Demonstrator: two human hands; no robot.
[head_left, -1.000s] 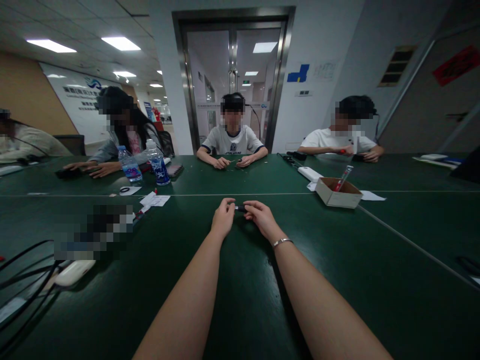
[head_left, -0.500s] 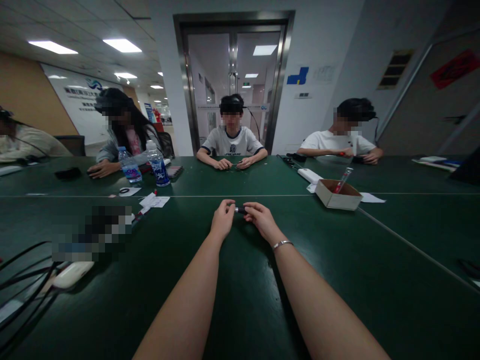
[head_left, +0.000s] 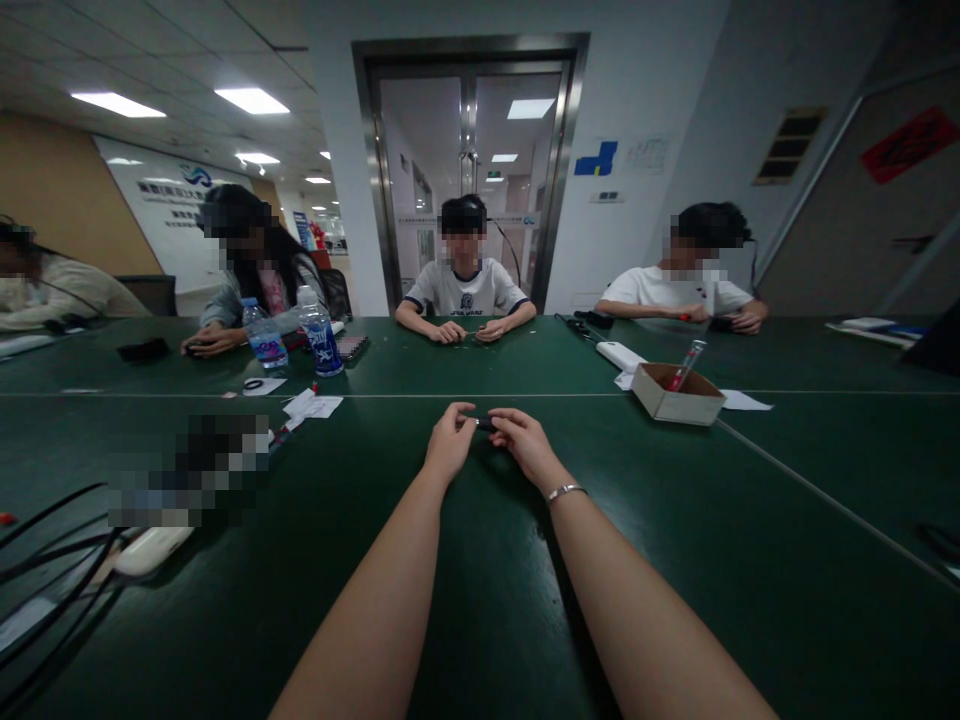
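Observation:
Both my hands meet over the dark green table [head_left: 480, 560], a little past its middle. My left hand [head_left: 450, 443] and my right hand [head_left: 526, 444] each pinch one end of a small dark object [head_left: 485, 424] held between their fingertips. The object is short and black with a pale tip toward the left hand; I cannot make out what it is. A thin metal bracelet [head_left: 564, 490] circles my right wrist. Both forearms rest on the table.
An open cardboard box [head_left: 677, 393] with a red-tipped tube stands at the right. Two water bottles [head_left: 319, 343] and paper slips [head_left: 312, 405] lie at the left, black cables [head_left: 52, 560] at the near left. Several people sit across the table.
My hands stay pinched on the small object in the same spot. The view has tipped up slightly. The person at the far left has drawn a hand back from a black item.

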